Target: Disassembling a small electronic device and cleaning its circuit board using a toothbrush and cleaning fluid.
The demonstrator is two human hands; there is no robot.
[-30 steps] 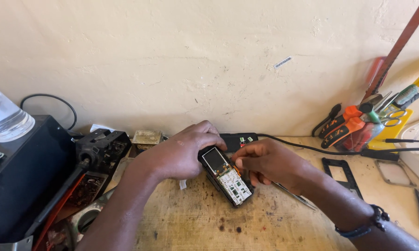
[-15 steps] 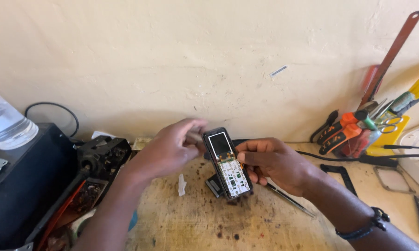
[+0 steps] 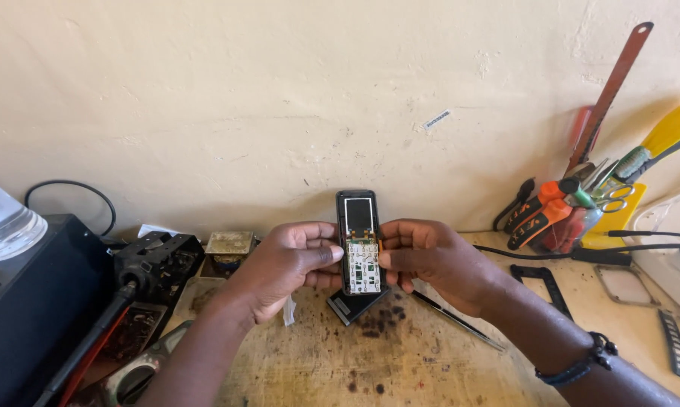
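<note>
Both my hands hold an opened small phone (image 3: 360,243) upright above the stained wooden bench (image 3: 400,362). Its small screen is at the top and a bare white circuit board with the keypad contacts sits below. My left hand (image 3: 283,264) grips its left edge, thumb on the front. My right hand (image 3: 430,260) grips the right edge, thumb against the board. A dark flat phone part (image 3: 352,307) lies on the bench just under the phone.
Thin tweezers (image 3: 460,320) lie on the bench right of my hands. A holder of pliers, scissors and screwdrivers (image 3: 573,207) stands at the back right, with black phone frames (image 3: 543,283) near it. A black box (image 3: 31,301), a soldering stand (image 3: 155,260) and a water bottle (image 3: 1,218) are at the left.
The phone has been lifted off the bench and turned upright, facing me. Both hands rose with it and now grip it from either side.
</note>
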